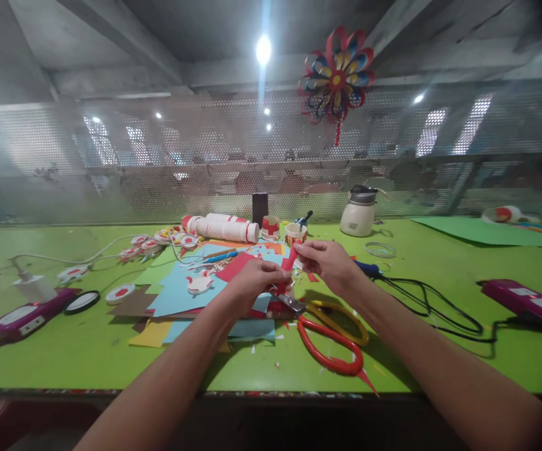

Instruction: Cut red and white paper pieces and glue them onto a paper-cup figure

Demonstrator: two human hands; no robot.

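while both arms reach fwd, left hand point(256, 277) & right hand point(328, 262) pinch red paper strip point(288, 270).

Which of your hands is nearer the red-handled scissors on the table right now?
Left. The left hand hovers just above the blade end of the red-handled scissors, pinching the red paper strip. The right hand holds the strip's upper end, higher up.
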